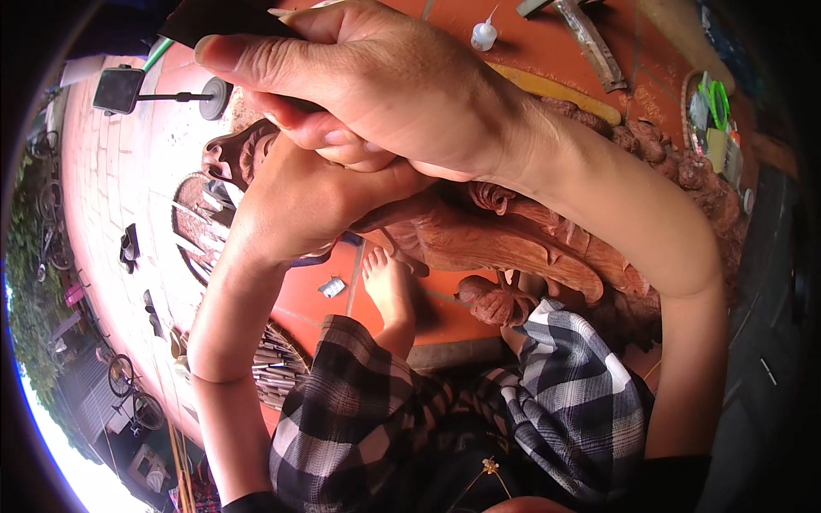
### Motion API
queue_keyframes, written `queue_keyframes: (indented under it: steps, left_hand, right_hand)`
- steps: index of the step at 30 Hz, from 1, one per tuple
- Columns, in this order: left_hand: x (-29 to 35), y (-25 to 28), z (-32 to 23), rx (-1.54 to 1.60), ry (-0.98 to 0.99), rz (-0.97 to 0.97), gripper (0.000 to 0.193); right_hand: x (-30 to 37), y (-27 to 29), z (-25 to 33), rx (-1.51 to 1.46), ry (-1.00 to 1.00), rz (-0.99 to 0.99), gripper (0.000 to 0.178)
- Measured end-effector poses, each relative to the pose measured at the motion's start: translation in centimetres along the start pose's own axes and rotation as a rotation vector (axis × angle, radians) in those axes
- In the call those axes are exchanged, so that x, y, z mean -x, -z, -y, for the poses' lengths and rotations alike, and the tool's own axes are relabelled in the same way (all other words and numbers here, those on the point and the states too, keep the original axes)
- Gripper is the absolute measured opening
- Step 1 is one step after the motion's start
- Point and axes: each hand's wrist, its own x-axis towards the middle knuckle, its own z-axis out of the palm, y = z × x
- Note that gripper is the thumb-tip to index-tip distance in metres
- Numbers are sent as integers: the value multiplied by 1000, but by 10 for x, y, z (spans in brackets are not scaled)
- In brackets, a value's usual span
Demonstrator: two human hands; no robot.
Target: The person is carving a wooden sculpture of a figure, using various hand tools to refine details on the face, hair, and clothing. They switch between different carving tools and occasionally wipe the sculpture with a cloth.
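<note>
2 hands overlap over there, above the reddish carved wood [496, 239]: the right hand [372, 94] pinches a dark flat piece [224, 21] between thumb and fingers, while the left hand [312, 195] lies beneath, its own fingers hidden, so I can't tell its hold. The wood sprawls near the person's checked shorts [355, 376], and a small bottle [484, 37] rests on the orange tiles [438, 312]

Sleeves [680, 470]: black, ending above the elbows
Top [466, 486]: black
Pendant [489, 466]: small, flower-like, on a thin gold-toned chain
Legwear [342, 402]: loose, checked in black, white and grey
Foot [386, 286]: bare
</note>
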Motion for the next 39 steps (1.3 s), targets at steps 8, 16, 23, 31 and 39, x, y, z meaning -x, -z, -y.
queue_keyframes:
  steps: [8, 16, 23, 31, 39]
  left_hand:
    - [1, -1, -1, -165, 49, -21, 24]
    - [1, -4, 10, -143, -59, -42, 21]
    - [1, -8, 2, -208, 1, -33, 22]
    - [1, -11, 5, -204, -74, -8, 28]
    - [-1, -11, 14, -165, -187, -34, 17]
  right_hand:
    - [8, 5, 13, 128, -124, 40, 35]
    - [11, 6, 17, 143, -173, 26, 39]
    - [14, 9, 13, 61, -226, 31, 43]
    - [17, 10, 16, 31, -168, 84, 46]
    - [15, 10, 20, -114, -231, 128, 49]
